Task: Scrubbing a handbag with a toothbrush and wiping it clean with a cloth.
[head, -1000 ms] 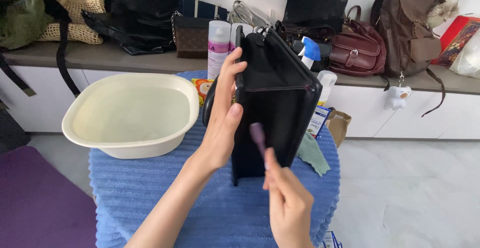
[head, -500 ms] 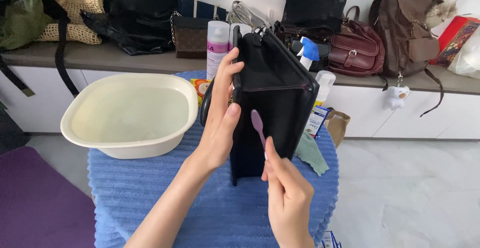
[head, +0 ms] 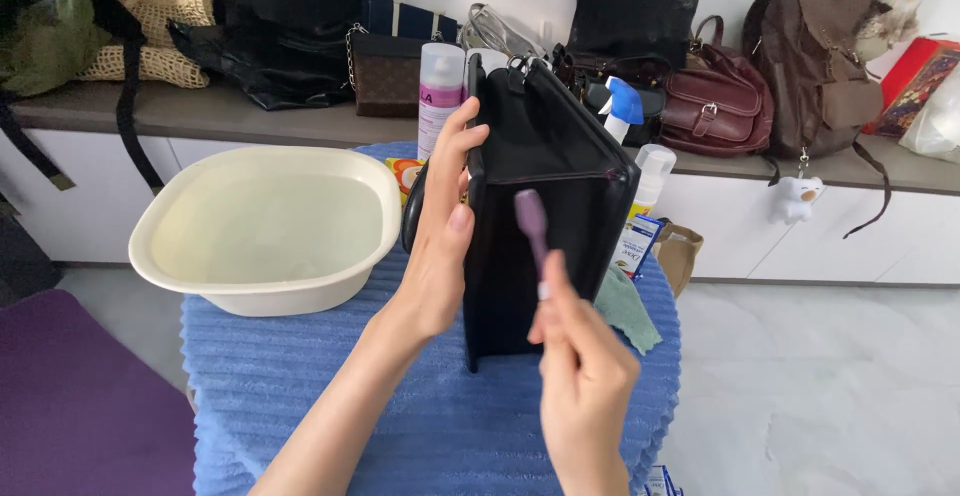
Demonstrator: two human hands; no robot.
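A black handbag stands upright on a round table covered with a blue ribbed cloth. My left hand grips the bag's left edge, fingers curled over its side. My right hand holds a small purple brush, whose head rests against the bag's narrow near side.
A cream basin of water sits on the table's left. Spray and pump bottles stand behind the bag, and a green cloth lies to its right. A shelf behind carries several bags, among them a brown backpack.
The brush head has moved up the bag's side. My left hand keeps its grip on the bag.
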